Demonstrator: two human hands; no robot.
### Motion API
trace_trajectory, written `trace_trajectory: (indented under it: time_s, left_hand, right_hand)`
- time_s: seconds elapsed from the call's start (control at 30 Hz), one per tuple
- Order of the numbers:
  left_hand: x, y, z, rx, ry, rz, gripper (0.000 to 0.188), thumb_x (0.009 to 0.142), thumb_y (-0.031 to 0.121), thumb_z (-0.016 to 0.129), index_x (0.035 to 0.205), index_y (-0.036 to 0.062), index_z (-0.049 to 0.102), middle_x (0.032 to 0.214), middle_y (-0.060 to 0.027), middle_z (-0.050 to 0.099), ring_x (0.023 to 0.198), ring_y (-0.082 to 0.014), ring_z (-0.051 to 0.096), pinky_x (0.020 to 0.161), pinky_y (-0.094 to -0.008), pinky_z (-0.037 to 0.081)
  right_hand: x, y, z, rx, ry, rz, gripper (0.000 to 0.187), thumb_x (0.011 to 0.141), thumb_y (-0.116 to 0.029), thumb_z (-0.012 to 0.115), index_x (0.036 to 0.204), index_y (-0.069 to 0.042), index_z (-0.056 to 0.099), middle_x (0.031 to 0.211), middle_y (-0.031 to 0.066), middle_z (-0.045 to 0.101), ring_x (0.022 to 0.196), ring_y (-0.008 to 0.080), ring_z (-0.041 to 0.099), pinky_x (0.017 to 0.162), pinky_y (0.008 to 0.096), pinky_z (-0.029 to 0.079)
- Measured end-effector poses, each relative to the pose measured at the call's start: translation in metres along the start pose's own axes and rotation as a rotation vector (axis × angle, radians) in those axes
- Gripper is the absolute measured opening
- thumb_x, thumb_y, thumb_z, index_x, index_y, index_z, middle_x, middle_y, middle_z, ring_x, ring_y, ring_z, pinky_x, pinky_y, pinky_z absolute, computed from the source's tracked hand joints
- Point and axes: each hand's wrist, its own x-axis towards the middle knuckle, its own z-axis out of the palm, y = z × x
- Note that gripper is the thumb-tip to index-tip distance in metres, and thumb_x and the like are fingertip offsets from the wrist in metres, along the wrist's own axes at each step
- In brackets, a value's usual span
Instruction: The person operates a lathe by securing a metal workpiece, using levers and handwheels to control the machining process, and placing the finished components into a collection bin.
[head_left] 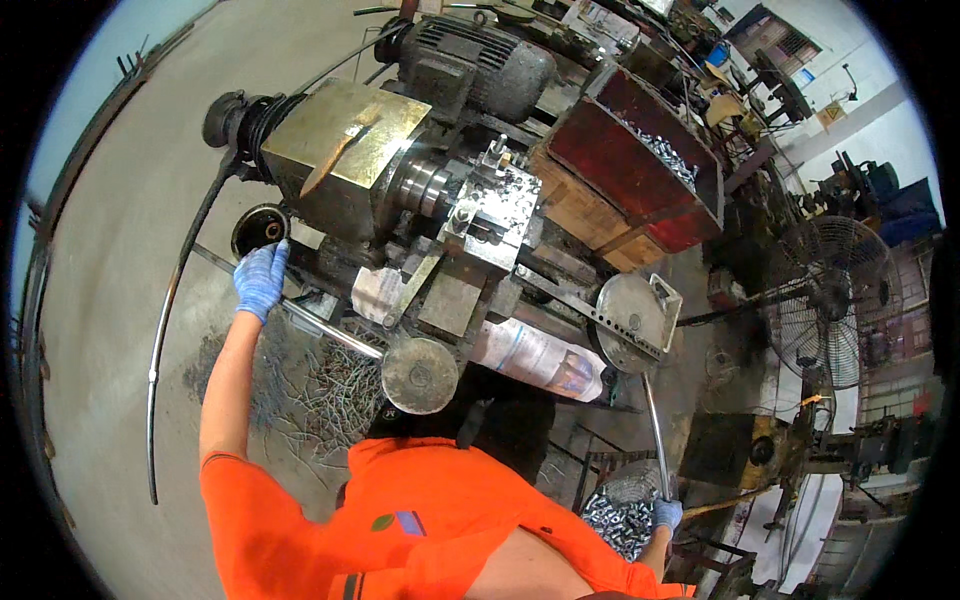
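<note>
My left hand [262, 280], in a blue-white glove, is closed at the lower rim of a black, round, cup-like part [261, 231] beside the lathe. My right hand [667, 514], also gloved, is wrapped round the lower end of a shiny metal lever [655, 425]. That lever slants up to a round grey plate [628, 318] on the lathe's right side. Between my arms is the small bench lathe, with a metal chuck [424, 186] and a shiny, wet tool block [497, 215]. A second shiny rod [335, 330] runs to a round metal disc [420, 375].
A red bin [625, 165] of small metal parts stands behind the lathe on a wooden box. A basket of metal pieces [617, 520] is by my right hand. Metal shavings [335, 395] cover the floor at left. A caged fan [832, 300] stands at right; a motor [475, 65] is behind.
</note>
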Motion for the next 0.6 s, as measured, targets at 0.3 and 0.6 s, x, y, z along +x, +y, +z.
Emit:
trace_trajectory:
  time_s: [0.3,0.6]
  left_hand:
    - [0.006,0.016,-0.013,0.032,-0.171,-0.154,0.037,0.086,0.043,0.05,0.099,0.0126,0.067,0.086,-0.0155,0.066,0.084,-0.032,0.062,0.074,-0.0422,0.048]
    - [0.005,0.018,-0.014,0.005,-0.153,-0.185,0.035,0.085,0.041,0.053,0.095,0.0113,0.068,0.086,-0.015,0.066,0.082,-0.0324,0.063,0.073,-0.0422,0.048]
  right_hand:
    - [0.013,0.022,0.024,-0.014,0.006,0.016,0.046,0.06,-0.035,0.073,0.086,0.003,0.066,0.087,0.0267,0.064,0.088,0.0384,0.062,0.076,0.042,0.049]
    - [0.009,0.019,0.024,0.009,0.019,0.056,0.051,0.057,-0.039,0.077,0.085,0.002,0.067,0.088,0.0259,0.064,0.088,0.0368,0.063,0.076,0.0414,0.049]
